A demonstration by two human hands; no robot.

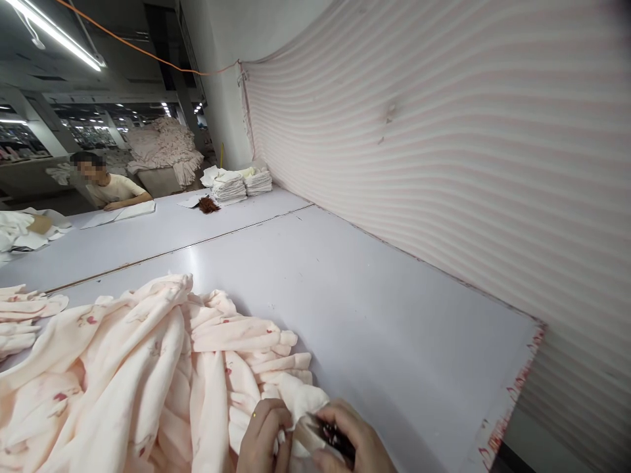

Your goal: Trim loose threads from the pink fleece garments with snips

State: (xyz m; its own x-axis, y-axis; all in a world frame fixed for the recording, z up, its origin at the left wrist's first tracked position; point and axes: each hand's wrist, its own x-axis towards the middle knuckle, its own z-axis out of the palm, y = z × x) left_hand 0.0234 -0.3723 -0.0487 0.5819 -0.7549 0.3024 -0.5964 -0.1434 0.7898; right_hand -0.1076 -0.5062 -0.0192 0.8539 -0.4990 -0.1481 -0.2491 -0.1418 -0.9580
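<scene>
Head view has us at a pale table [374,295], where a heap of pale pink cloth [158,368] lies along the near left side. Our left hand [266,430] pinches an edge at the heap's near right end. Just beside it, our right hand [359,439] has its fingers wrapped round a dark tool [342,441], too blurred for us to name. Across the table we see a co-worker [118,190] leaning near stacked white cloth [229,187].
</scene>
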